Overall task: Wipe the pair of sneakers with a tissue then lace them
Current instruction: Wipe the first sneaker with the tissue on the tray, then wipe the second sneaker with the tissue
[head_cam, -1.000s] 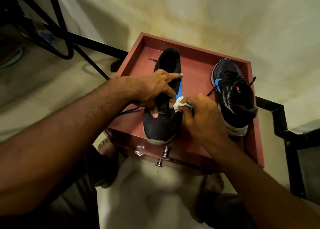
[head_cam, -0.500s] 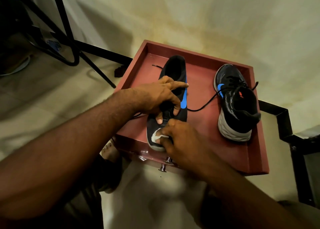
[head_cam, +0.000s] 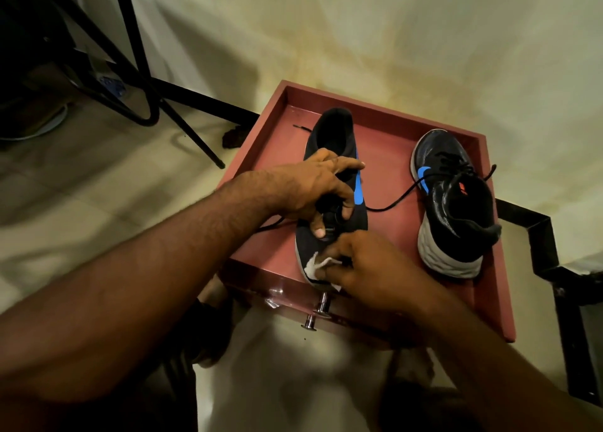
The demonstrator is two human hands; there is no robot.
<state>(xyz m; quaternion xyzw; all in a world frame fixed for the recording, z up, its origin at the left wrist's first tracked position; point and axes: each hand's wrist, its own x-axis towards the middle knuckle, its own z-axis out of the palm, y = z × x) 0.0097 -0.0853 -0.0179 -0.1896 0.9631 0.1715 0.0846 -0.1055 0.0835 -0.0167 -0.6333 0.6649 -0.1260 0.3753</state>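
Red tray [head_cam: 385, 144] — crumpled white tissue [head_cam: 315, 265] on smooth dark sneaker [head_cam: 332, 183]

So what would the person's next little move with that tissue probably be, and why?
Probably draw the tissue sideways round the toe of the near sneaker. The right hand pinches the tissue against that toe, near its white sole edge, while the left hand grips the shoe's middle, steadying it. The other sneaker stands apart in the red tray, untouched.
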